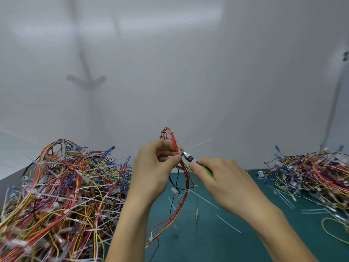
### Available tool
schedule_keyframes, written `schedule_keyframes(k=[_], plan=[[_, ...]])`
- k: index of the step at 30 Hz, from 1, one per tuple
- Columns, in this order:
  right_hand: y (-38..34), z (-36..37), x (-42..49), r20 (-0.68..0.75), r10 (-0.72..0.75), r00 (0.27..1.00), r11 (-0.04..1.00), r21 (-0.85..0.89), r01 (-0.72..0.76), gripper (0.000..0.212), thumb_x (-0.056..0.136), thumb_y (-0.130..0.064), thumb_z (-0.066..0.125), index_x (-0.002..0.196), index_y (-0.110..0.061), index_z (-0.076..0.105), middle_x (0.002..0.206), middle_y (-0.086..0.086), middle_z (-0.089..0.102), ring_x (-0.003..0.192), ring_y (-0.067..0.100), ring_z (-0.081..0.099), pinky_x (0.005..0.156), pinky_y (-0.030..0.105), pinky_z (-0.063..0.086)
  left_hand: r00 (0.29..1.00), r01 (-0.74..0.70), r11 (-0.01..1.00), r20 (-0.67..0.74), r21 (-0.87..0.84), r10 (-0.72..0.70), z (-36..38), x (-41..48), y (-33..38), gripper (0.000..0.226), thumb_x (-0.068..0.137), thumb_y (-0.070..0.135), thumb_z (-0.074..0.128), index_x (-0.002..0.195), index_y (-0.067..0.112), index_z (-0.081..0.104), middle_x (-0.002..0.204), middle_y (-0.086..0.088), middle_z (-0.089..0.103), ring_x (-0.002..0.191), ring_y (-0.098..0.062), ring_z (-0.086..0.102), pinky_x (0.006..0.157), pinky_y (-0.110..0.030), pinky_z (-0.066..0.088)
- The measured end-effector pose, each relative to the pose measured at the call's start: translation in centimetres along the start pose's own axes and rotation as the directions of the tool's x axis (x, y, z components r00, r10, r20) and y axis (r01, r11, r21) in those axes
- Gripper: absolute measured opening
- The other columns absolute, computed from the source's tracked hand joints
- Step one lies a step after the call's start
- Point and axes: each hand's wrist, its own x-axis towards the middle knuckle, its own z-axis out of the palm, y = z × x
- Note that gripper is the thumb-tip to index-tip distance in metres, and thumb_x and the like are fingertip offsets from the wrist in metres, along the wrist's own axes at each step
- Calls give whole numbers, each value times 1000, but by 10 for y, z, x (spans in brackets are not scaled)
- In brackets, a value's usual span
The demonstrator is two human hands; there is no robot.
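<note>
My left hand (151,171) pinches a wire harness (184,176) of red, yellow and black wires and holds it upright above the table. Small white cable ties bind the bundle at several spots. My right hand (221,182) grips green-handled cutting pliers (192,159). The pliers' metal jaws sit against the bundle right beside my left thumb, at a cable tie whose thin white tail (200,143) sticks out to the upper right. The lower end of the harness hangs down and trails onto the green mat (207,239).
A large tangled heap of tied harnesses (62,195) fills the left side of the table. A second, lower heap (313,176) lies at the right. Cut white tie tails (226,222) are scattered on the mat between them. A pale wall stands close behind.
</note>
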Motion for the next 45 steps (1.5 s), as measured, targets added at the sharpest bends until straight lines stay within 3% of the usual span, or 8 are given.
schedule_keyframes(k=[29, 34, 39, 41, 45], plan=[[4, 2, 1, 34, -4, 999, 997, 72, 1, 58, 96, -62, 34, 75, -12, 54, 64, 6, 53, 60, 23, 45, 51, 33, 30, 1000, -14, 996, 14, 85, 13, -2, 1, -1, 15, 81, 2, 76, 91, 11, 69, 78, 2, 71, 68, 0, 64, 67, -13, 51], [4, 3, 3, 56, 13, 998, 989, 148, -21, 59, 96, -61, 37, 77, -9, 57, 66, 11, 58, 61, 28, 50, 58, 42, 44, 1000, -12, 999, 9, 53, 11, -2, 1, -1, 15, 82, 1, 76, 91, 10, 69, 77, 3, 71, 66, 3, 64, 65, -10, 50], [1, 2, 7, -50, 128, 991, 874, 479, -89, 50, 94, -53, 45, 70, -12, 62, 60, 6, 58, 53, 28, 56, 64, 49, 55, 998, 20, 998, -54, -59, -23, -2, 1, -1, 15, 80, 4, 77, 91, 12, 70, 77, 2, 74, 69, 0, 67, 65, -10, 51], [2, -1, 8, -56, 186, 981, 796, 594, -118, 45, 92, -52, 51, 72, -13, 64, 56, 1, 58, 46, 21, 56, 62, 49, 55, 995, 32, 993, -88, -110, -42, -4, 1, -2, 15, 79, 7, 79, 90, 15, 71, 77, 3, 75, 72, -3, 70, 65, -10, 51], [8, -4, 7, -68, 203, 977, 831, 540, -136, 18, 85, -34, 70, 78, -18, 66, 57, -3, 64, 49, 15, 60, 63, 42, 58, 993, 32, 989, -106, -144, -47, -4, 0, -2, 14, 79, 14, 81, 89, 18, 72, 78, 4, 76, 75, -6, 72, 67, -11, 52]])
